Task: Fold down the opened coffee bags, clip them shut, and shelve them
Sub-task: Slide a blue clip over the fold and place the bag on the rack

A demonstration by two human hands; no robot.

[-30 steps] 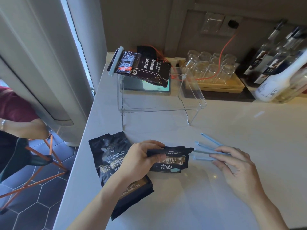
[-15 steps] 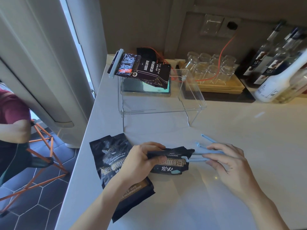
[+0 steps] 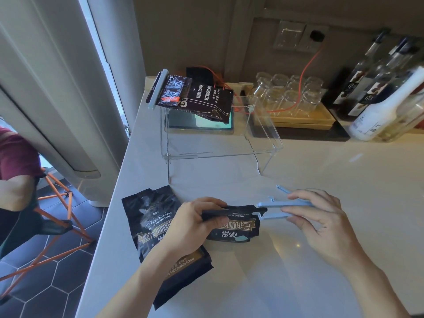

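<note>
The folded coffee bag (image 3: 236, 223) lies on the white counter (image 3: 344, 180) in front of me, partly over a second, larger coffee bag (image 3: 158, 230) that rests flat near the counter's left edge. My left hand (image 3: 195, 223) pinches the folded top edge between thumb and fingers, as it did a second ago. My right hand (image 3: 321, 216) grips a light blue clip (image 3: 282, 208), its two arms spread. A second ago the clip's tips were just short of the bag; now the open end straddles the right corner of the fold, one arm above and one below. Another blue clip (image 3: 283, 189) lies just behind my right fingers. Farther back, a clipped bag (image 3: 195, 97) sits on the clear acrylic shelf (image 3: 263, 134), unmoved. At the left a person in a red sleeve (image 3: 16, 154) has shifted slightly.
</note>
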